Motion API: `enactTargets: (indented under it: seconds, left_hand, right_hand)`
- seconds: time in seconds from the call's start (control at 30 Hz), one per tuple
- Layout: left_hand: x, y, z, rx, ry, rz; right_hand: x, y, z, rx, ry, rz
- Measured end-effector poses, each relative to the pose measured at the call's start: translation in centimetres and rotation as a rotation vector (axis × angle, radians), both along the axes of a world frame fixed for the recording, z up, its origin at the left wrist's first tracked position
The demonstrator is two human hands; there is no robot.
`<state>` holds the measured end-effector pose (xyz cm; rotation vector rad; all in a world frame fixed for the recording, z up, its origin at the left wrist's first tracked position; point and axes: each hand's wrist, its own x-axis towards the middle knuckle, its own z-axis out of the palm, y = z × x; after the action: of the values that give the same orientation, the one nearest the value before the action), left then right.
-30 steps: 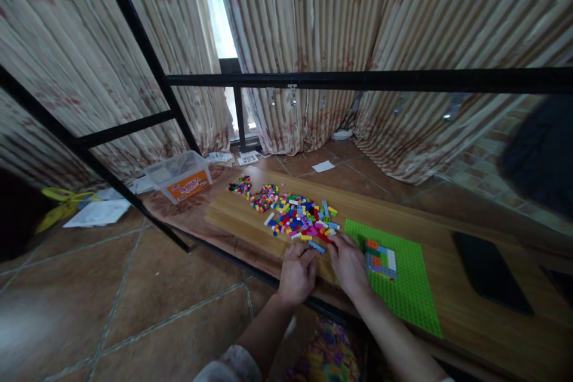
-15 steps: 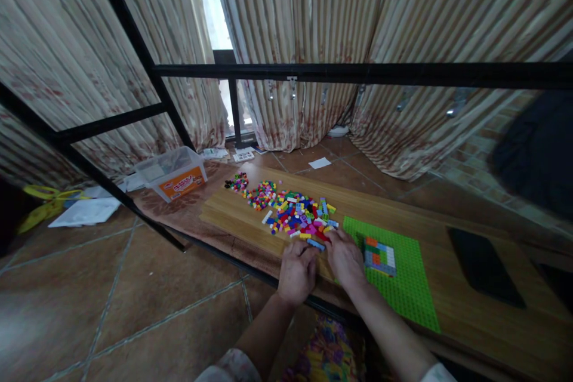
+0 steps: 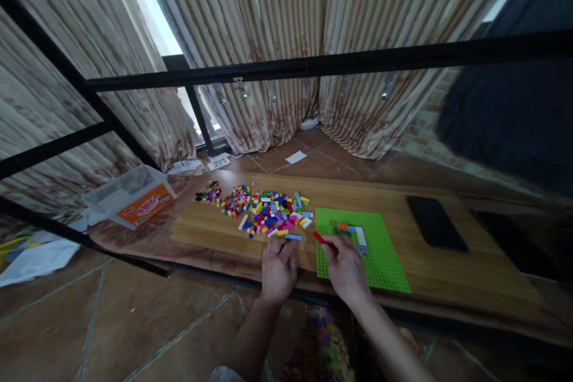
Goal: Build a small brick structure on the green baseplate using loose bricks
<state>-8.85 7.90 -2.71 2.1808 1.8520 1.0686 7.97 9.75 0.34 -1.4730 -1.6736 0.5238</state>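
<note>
My right hand (image 3: 347, 265) pinches a long red toy brick (image 3: 319, 237) by one end, over the left part of the green baseplate (image 3: 385, 259). A block of joined bricks (image 3: 360, 241) in orange, white, blue and grey sits on that plate, partly behind my right hand. My left hand (image 3: 278, 268) rests at the near edge of the wooden board (image 3: 308, 258) with its fingers curled in; what they hold, if anything, is hidden. Just beyond its fingertips lies a light blue brick (image 3: 293, 237), in front of the pile of mixed bricks (image 3: 273, 212).
Smaller piles of tiny pieces (image 3: 235, 200) lie further left on the board. A clear plastic box (image 3: 134, 191) with an orange label stands at the left end. A dark flat tablet-like object (image 3: 436, 224) lies right of the baseplate. A black metal rail (image 3: 286, 68) crosses behind.
My right hand has left the edge of the brick pile and moved right to the baseplate with the red brick. My left hand stays near the blue brick. The view has turned right.
</note>
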Motion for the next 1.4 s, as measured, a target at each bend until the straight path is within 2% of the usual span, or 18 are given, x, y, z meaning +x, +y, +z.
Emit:
enactTargets:
  seconds: [0.2, 0.3, 0.4, 0.67, 0.77, 0.83, 1.0, 1.2, 1.4]
  left_hand:
    - [-0.1, 0.3, -0.3, 0.026, 0.024, 0.004]
    - [-0.2, 0.5, -0.5, 0.050, 0.037, 0.006]
    - [-0.3, 0.6, -0.6, 0.059, 0.048, 0.005]
    - [-0.3, 0.7, -0.2, 0.058, 0.044, -0.016]
    - [-0.3, 0.8, -0.3, 0.065, 0.040, -0.015]
    - [-0.4, 0.8, -0.4, 0.070, 0.041, -0.011]
    - [-0.5, 0.8, -0.6, 0.073, 0.028, -0.022]
    - [-0.5, 0.9, -0.8, 0.091, 0.040, -0.029]
    - [-0.5, 1.0, -0.8, 0.098, 0.052, -0.018]
  right_hand:
    - [4.7, -1.1, -0.1, -0.092, 0.134, -0.139]
    - [7.4, -0.8, -0.6, -0.091, 0.164, -0.218]
    - [9.1, -0.3, -1.2, -0.156, 0.282, -0.279]
    - [9.4, -0.1, -1.5, -0.252, 0.940, -0.311]
    - [9.6, 0.0, -1.3, -0.258, 1.089, -0.314]
    - [9.8, 0.2, -1.2, -0.261, 1.112, -0.300]
    - [10.4, 1.1, -1.3, -0.271, 1.050, -0.241]
    - [10.9, 3.0, -1.7, -0.147, 0.439, -0.152]
    - [10.4, 5.6, -0.4, -0.100, 0.148, -0.040]
